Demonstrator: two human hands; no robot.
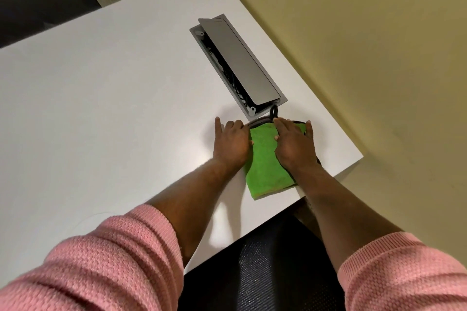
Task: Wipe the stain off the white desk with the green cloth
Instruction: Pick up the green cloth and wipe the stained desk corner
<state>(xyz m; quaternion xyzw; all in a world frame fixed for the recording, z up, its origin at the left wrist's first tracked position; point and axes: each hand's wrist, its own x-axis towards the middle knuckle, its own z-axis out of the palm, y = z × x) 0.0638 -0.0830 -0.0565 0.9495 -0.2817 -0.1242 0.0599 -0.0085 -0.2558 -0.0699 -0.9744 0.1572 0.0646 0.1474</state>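
Observation:
The green cloth (265, 166) lies folded flat on the white desk (113, 108), near the desk's right corner. My right hand (294, 145) presses palm-down on its right half, fingers spread toward the far edge. My left hand (231, 144) rests flat at the cloth's left edge, partly on the cloth and partly on the bare desk. A dark edge shows around the far and right side of the cloth. No stain is visible; the area under the cloth and hands is hidden.
A grey cable box (237, 65) is set into the desk just beyond the cloth, its lid tilted open with black cables (274, 111) coming out near my fingertips. A dark mesh chair (265, 267) sits below the desk's near edge. A yellow wall (366, 45) runs along the right.

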